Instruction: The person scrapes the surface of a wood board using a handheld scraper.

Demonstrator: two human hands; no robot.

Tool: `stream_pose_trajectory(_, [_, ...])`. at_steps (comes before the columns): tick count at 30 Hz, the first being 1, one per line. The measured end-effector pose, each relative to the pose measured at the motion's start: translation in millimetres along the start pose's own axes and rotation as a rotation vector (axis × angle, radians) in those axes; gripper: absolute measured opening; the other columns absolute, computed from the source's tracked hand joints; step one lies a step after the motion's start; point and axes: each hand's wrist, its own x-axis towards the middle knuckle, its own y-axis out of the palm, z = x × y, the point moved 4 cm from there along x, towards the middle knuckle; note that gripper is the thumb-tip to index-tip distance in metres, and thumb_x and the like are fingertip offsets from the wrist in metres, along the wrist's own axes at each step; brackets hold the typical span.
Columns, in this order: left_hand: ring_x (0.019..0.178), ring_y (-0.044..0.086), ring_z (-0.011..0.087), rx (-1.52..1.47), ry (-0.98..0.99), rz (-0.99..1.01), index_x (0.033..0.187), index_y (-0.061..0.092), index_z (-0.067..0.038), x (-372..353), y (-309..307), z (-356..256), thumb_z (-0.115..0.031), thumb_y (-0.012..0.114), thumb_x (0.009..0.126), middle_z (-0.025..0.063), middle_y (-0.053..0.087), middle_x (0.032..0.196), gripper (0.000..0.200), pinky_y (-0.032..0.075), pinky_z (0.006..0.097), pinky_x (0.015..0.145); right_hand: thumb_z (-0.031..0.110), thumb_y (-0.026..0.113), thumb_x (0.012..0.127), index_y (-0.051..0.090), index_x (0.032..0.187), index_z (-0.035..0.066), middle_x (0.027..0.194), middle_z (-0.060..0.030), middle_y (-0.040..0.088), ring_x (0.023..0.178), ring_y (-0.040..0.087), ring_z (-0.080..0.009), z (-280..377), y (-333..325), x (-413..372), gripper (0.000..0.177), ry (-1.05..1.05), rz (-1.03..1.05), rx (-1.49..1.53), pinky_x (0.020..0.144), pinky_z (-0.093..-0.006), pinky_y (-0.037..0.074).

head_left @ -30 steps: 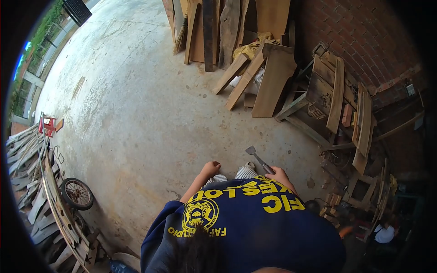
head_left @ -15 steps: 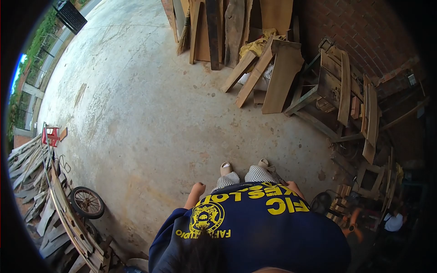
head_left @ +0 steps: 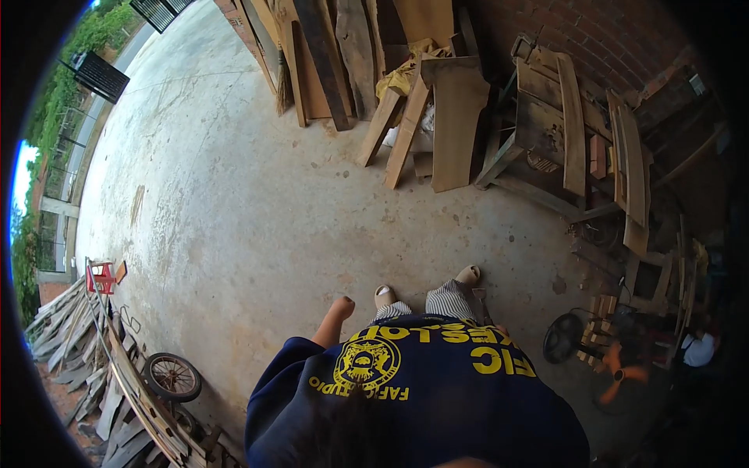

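My left hand [head_left: 342,306] hangs over the concrete floor [head_left: 257,257], left of my sandals [head_left: 385,296]. Its fingers look curled, but they are too small to show whether anything is inside. Below it spreads the navy shirt [head_left: 437,382] with yellow lettering. Over on the right side of the shirt, my right hand is not visible. Striped trousers [head_left: 450,300] show above the shirt hem.
Boards [head_left: 460,125] lean at the top by a brick wall [head_left: 601,47]. A wooden bench [head_left: 546,140] stands right. Scrap wood [head_left: 70,327] and a wheel [head_left: 172,377] lie left. An orange fan [head_left: 622,376] and a person in white [head_left: 697,349] are at lower right.
The view has turned, and the boards and bench shift left. My left hand reaches farther out from the shirt. My right hand, partly visible before, is now hidden.
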Motion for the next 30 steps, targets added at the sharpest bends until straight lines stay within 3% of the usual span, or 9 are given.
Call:
stream_pose_trajectory(6, [0.102,0.059,0.0419,0.156,0.013,0.017,0.095,0.066,0.004,44,-1,-134,-0.023,0.047,0.081,0.0276,0.062,0.106,0.036,0.046,0.0450,0.090,0.038,0.072,0.073,0.064,0.098,-0.002,0.087,-0.0162,0.067,0.080,0.066,-0.0266,-62,-47,42,0.049,0.015,-0.100,0.154,0.071,-0.0373,0.049])
stream_pose_trajectory(8, [0.099,0.060,0.0422,0.394,0.264,0.073,0.093,0.066,0.005,96,36,-164,-0.020,0.046,0.081,0.0272,0.062,0.104,0.034,0.047,0.0456,0.088,0.039,0.073,0.072,0.064,0.098,-0.002,0.086,-0.0150,0.067,0.078,0.066,-0.0258,-69,-72,41,0.049,0.049,-0.141,0.230,0.070,-0.0374,0.049])
stream_pose_trajectory(9, [0.099,0.060,0.0424,0.802,0.489,0.193,0.092,0.066,0.005,88,40,-211,-0.018,0.047,0.081,0.0264,0.063,0.102,0.032,0.048,0.0466,0.086,0.039,0.073,0.072,0.064,0.098,-0.002,0.086,-0.0150,0.067,0.078,0.066,-0.0258,-71,-84,43,0.049,0.074,-0.153,0.241,0.070,-0.0374,0.049])
stream_pose_trajectory(10, [0.099,0.060,0.0424,0.813,0.505,0.209,0.092,0.066,0.005,98,50,-238,-0.018,0.047,0.081,0.0264,0.063,0.102,0.032,0.048,0.0466,0.086,0.039,0.073,0.072,0.064,0.099,-0.001,0.085,-0.0144,0.068,0.078,0.066,-0.0257,-76,-95,47,0.049,0.062,-0.188,0.261,0.070,-0.0372,0.050])
stream_pose_trajectory(17, [0.098,0.060,0.0418,0.420,0.733,0.165,0.100,0.065,-0.002,130,116,-409,-0.019,0.047,0.086,0.0239,0.064,0.101,0.029,0.049,0.0464,0.084,0.033,0.072,0.073,0.061,0.101,-0.002,0.084,-0.0150,0.066,0.077,0.066,-0.0263,-58,-193,43,0.046,0.085,-0.284,0.306,0.070,-0.0369,0.050])
stream_pose_trajectory(22, [0.095,0.062,0.0368,0.165,0.695,0.180,0.097,0.064,-0.001,83,91,-512,-0.015,0.054,0.084,0.0198,0.065,0.102,0.021,0.050,0.0409,0.083,0.025,0.075,0.073,0.058,0.092,-0.001,0.081,-0.0150,0.064,0.077,0.065,-0.0302,10,-257,52,0.037,0.177,-0.288,0.360,0.067,-0.0391,0.049])
stream_pose_trajectory(25, [0.096,0.063,0.0346,0.503,0.909,0.198,0.102,0.065,-0.002,90,86,-536,-0.017,0.055,0.086,0.0187,0.066,0.105,0.024,0.049,0.0398,0.085,0.023,0.078,0.071,0.056,0.097,0.001,0.089,-0.0168,0.063,0.083,0.063,-0.0340,61,-282,106,0.041,-0.026,-0.551,0.275,0.072,-0.0412,0.048])
stream_pose_trajectory(27, [0.097,0.063,0.0335,-0.015,0.662,0.223,0.103,0.066,-0.004,83,56,-553,-0.019,0.055,0.086,0.0178,0.066,0.105,0.025,0.049,0.0386,0.086,0.022,0.081,0.068,0.053,0.101,0.002,0.107,-0.0196,0.059,0.100,0.058,-0.0372,104,-303,150,0.048,-0.218,-0.713,0.246,0.084,-0.0441,0.046])
stream_pose_trajectory(30, [0.097,0.063,0.0334,0.045,0.532,0.154,0.104,0.066,-0.005,124,43,-560,-0.020,0.054,0.087,0.0182,0.066,0.105,0.026,0.048,0.0384,0.087,0.023,0.084,0.063,0.049,0.103,0.001,0.137,-0.0220,0.041,0.122,0.042,-0.0439,157,-335,209,0.057,-0.545,-0.874,0.090,0.099,-0.0499,0.037])
